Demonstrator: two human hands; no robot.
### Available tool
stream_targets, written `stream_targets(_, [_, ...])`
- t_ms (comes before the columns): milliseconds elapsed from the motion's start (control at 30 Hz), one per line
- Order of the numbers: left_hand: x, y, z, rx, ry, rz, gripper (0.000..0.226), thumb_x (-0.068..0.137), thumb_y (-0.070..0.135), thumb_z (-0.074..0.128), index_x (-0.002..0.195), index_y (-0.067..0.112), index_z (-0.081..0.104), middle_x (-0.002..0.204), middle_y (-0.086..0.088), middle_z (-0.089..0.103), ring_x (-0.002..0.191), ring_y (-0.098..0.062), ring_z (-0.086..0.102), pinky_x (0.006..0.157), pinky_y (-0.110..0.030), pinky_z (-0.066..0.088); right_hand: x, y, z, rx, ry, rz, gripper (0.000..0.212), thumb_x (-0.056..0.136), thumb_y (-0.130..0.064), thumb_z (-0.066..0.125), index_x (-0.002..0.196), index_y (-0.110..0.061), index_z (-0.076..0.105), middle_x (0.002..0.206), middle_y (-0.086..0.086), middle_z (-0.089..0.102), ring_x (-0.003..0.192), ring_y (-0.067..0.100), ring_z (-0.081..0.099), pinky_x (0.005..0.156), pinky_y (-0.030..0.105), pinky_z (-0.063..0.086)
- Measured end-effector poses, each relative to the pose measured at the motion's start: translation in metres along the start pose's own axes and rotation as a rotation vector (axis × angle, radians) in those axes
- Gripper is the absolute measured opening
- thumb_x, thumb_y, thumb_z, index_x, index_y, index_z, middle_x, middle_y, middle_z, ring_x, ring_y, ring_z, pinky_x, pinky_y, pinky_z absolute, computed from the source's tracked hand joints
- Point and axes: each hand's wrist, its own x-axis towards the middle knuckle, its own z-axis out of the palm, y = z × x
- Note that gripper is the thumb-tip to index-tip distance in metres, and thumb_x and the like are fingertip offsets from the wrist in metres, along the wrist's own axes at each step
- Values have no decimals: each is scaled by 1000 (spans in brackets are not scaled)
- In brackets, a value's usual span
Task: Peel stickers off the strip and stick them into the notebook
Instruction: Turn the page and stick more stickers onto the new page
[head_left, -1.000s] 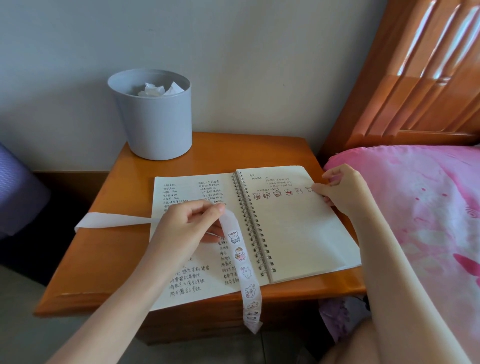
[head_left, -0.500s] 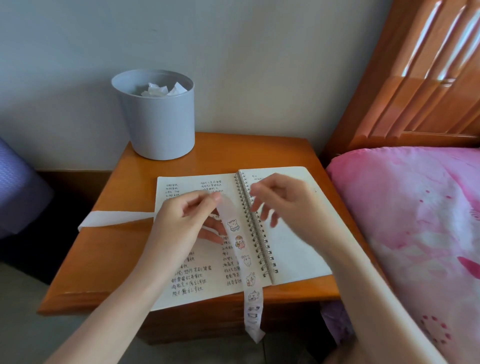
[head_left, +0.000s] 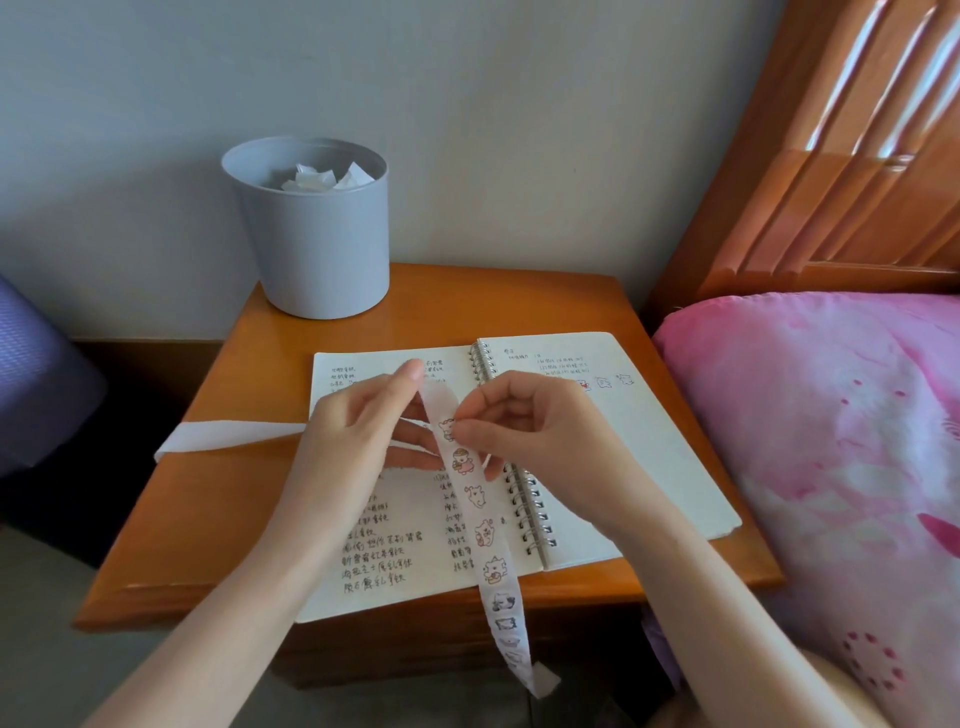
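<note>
Head view: an open spiral notebook (head_left: 623, 467) lies on the wooden table (head_left: 441, 301), toward the front edge. Its handwritten left page juts over that edge. Its right page carries a short row of small stickers (head_left: 602, 383) near the top, toward the table's right edge.

The sticker strip (head_left: 485, 535) is held up above the notebook's left page, just beside the spiral. It runs down across the page and hangs past the table's front edge, its printed side with little cartoon figures facing up.

The left hand (head_left: 353, 447) grips the strip near its top. The strip bends over the raised forefinger, and the other fingers (head_left: 415, 460) lie straight behind it. A bare white tail of backing (head_left: 228, 439) trails from behind this hand out to the table's left edge.

The right hand (head_left: 535, 431) has its fingers (head_left: 467, 428) curled, thumb and forefinger pinching the strip at its topmost sticker.

A grey bin (head_left: 317, 249) holding crumpled paper (head_left: 322, 176) stands at the table's back edge, toward the left corner. A pink bed cover (head_left: 831, 441) lies just beside the table's right edge, below a wooden headboard (head_left: 841, 156).
</note>
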Motion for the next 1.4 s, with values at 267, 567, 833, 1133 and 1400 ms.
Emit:
stream_targets(267, [-2, -2, -1, 30, -73, 63, 15, 91, 15, 59, 88, 7, 72, 75, -8, 74, 64, -11, 72, 52, -8, 50, 2, 6, 0, 8, 43, -53, 10, 82, -6, 69, 91, -7, 67, 81, 16, 70, 66, 20, 65, 65, 25, 56])
stream_targets(567, [3, -7, -5, 1, -105, 45, 19, 91, 17, 59, 91, 1, 71, 82, -18, 71, 77, -25, 72, 63, -22, 59, 1, 5, 0, -75, 69, -94, 10, 82, -9, 70, 91, -12, 69, 78, 9, 71, 70, 25, 67, 68, 31, 59])
stream_targets(833, [3, -9, -5, 19, -115, 28, 24, 92, 20, 58, 88, -1, 70, 82, -18, 72, 77, -27, 72, 67, -27, 61, 1, 5, 1, -100, 67, -105, 9, 82, -9, 70, 91, -12, 69, 77, 8, 71, 70, 24, 67, 68, 34, 59])
stream_targets(1133, [2, -9, -4, 64, -106, 38, 19, 90, 20, 61, 84, 8, 74, 77, -11, 74, 72, -20, 73, 64, -21, 59, 1, 6, 1, -220, 98, -92, 8, 81, -21, 72, 80, -27, 67, 79, -11, 69, 74, 8, 65, 67, 25, 56])
stream_targets(1400, [2, -10, -1, 102, -87, 28, 17, 89, 21, 62, 83, 11, 74, 76, -9, 75, 69, -20, 73, 64, -25, 60, -1, 6, 2, -323, 162, -83, 10, 77, -28, 75, 74, -34, 67, 83, -15, 63, 72, 4, 50, 65, 17, 42])
